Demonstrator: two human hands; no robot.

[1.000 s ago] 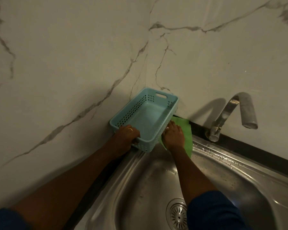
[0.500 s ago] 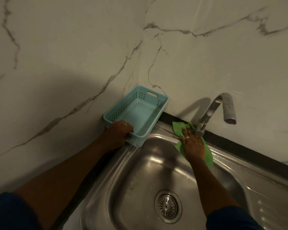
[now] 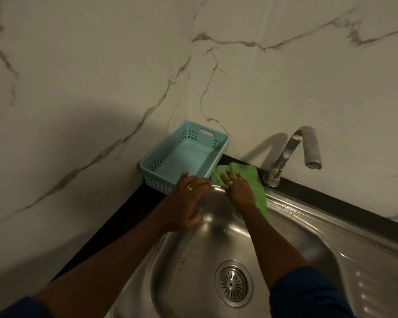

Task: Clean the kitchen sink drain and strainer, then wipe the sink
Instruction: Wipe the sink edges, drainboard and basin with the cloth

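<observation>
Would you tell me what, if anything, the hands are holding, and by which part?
The right hand presses flat on the green cloth, without gripping it. The left hand reaches the blue basket at its near rim; whether it grips cannot be told.

Dark blue left sleeve [image 3: 21, 308] well left of the drain strainer [image 3: 233, 283], matching right sleeve [image 3: 308, 294] just right of it, forearms bare. Thin gold ring [image 3: 189, 187] on my left hand [image 3: 189, 203], beyond the strainer.

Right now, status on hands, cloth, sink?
Right hand flat on cloth, back of sink. Left hand open by basket. Basket crowds the corner.
</observation>
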